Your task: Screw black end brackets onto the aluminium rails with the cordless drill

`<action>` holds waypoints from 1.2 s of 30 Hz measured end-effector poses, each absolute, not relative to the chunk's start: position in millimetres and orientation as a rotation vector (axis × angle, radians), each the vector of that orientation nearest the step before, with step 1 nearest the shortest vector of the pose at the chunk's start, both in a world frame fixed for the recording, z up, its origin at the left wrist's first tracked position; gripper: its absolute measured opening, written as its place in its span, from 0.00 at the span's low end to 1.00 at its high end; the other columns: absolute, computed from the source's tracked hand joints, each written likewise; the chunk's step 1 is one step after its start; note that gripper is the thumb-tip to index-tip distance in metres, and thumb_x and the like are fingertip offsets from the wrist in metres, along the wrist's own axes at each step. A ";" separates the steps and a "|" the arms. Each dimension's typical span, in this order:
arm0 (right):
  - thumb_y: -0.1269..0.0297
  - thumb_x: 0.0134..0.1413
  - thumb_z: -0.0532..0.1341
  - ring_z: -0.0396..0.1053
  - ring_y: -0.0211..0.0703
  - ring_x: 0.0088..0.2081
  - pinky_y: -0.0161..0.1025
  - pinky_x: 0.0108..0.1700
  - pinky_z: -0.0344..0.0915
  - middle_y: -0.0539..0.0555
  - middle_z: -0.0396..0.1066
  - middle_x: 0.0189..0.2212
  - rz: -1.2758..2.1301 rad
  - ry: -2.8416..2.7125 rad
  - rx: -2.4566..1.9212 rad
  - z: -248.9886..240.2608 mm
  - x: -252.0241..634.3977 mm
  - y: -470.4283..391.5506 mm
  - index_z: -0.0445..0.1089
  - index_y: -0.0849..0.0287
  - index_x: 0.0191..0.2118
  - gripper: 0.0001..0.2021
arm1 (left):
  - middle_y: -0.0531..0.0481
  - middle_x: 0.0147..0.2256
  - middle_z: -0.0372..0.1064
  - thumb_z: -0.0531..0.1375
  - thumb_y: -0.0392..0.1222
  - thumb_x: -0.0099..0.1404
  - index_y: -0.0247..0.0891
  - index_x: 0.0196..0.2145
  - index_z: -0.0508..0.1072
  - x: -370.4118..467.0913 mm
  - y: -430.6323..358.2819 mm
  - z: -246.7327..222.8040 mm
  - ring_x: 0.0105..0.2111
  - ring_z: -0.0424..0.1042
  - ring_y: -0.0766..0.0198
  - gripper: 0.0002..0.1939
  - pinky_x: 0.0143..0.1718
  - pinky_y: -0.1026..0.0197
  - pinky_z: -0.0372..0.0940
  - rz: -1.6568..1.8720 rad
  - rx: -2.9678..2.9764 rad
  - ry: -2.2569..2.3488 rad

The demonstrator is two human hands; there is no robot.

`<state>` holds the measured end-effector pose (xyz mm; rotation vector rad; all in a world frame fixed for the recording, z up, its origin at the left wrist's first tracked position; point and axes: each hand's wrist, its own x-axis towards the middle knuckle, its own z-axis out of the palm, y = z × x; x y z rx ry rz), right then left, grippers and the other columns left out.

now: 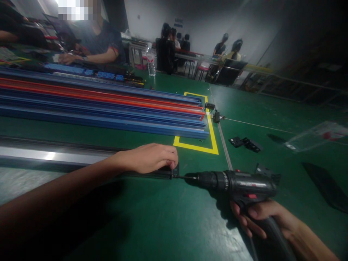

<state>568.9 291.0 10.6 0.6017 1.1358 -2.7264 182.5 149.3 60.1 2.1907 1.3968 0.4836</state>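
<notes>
My right hand (261, 219) is wrapped round the handle of a black cordless drill (239, 183), which lies level and points left. From its chuck a long thin bit (186, 177) reaches to the end of a long dark metal profile (146, 174). At that end is a small black end bracket (176, 170). My left hand (153, 157) rests over the profile's end with curled fingers pinching the bracket. My palm hides part of the bracket and profile. Whether the bit sits in a screw is too small to tell.
Blue profiles (163, 125) and orange profiles (163, 103) lie beyond my left hand, across a yellow tape outline (195, 148). Black brackets (246, 143), a clear plastic bag (315, 136) and a black flat piece (326, 185) are rightward. A bottle (150, 59) stands near a co-worker (100, 47).
</notes>
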 end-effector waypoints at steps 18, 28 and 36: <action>0.66 0.52 0.67 0.72 0.30 0.21 0.34 0.36 0.73 0.59 0.78 0.34 -2.725 1.108 0.606 12.1 569.1 292.0 0.77 0.68 0.45 0.15 | 0.52 0.41 0.70 0.51 0.34 0.74 0.40 0.38 0.73 182.1 150.3 59.1 0.39 0.70 0.66 0.12 0.40 0.64 0.60 0.471 2.196 1.386; 0.67 0.50 0.67 0.71 0.31 0.20 0.34 0.35 0.73 0.60 0.79 0.33 -2.747 1.109 0.620 10.9 568.9 290.6 0.78 0.69 0.45 0.16 | 0.53 0.41 0.70 0.51 0.35 0.74 0.40 0.37 0.73 182.5 149.8 61.0 0.39 0.69 0.66 0.11 0.40 0.64 0.59 0.466 2.189 1.390; 0.66 0.50 0.67 0.70 0.32 0.20 0.35 0.34 0.73 0.60 0.79 0.33 -2.731 1.133 0.642 8.8 571.0 291.6 0.78 0.68 0.45 0.16 | 0.52 0.41 0.71 0.51 0.35 0.73 0.40 0.37 0.74 182.7 150.2 60.1 0.39 0.70 0.65 0.12 0.40 0.63 0.60 0.489 2.174 1.385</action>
